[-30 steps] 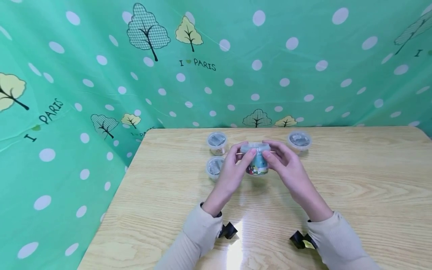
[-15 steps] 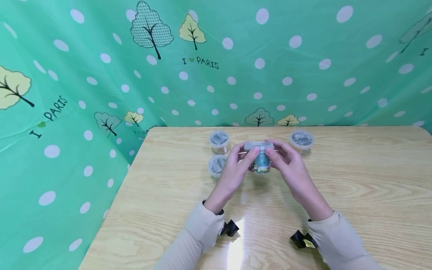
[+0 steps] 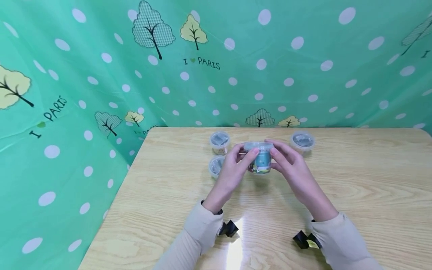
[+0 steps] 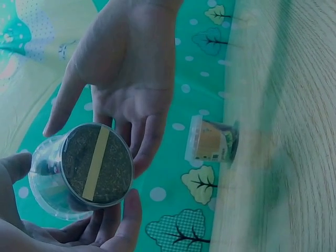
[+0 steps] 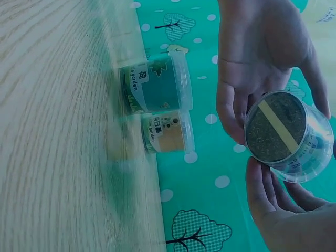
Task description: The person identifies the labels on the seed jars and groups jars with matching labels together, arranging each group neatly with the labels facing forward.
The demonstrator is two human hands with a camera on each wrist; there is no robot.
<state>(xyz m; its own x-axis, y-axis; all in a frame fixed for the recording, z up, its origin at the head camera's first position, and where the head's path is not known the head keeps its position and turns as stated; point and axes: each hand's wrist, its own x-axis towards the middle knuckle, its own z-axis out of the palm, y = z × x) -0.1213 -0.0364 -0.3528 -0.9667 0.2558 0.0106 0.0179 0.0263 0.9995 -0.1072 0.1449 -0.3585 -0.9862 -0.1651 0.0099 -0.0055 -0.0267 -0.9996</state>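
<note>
From the head camera, the left hand (image 3: 233, 168) and right hand (image 3: 290, 167) hold a small clear cup (image 3: 259, 157) between their fingertips, lifted above the wooden table (image 3: 354, 187). Three more cups stand behind it.

The left wrist camera shows the cup's dark underside (image 4: 94, 165) crossed by a pale strip.

The right wrist camera shows two labelled cups (image 5: 157, 107) on the table.

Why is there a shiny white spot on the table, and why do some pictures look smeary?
Head view: light glares off the table as a white streak between the sleeves; the cup and both hands look sharp. Left wrist view: the wood is smeared, while the cup's bottom is crisp. Right wrist view: the wood and the tubs are blurred.
</note>
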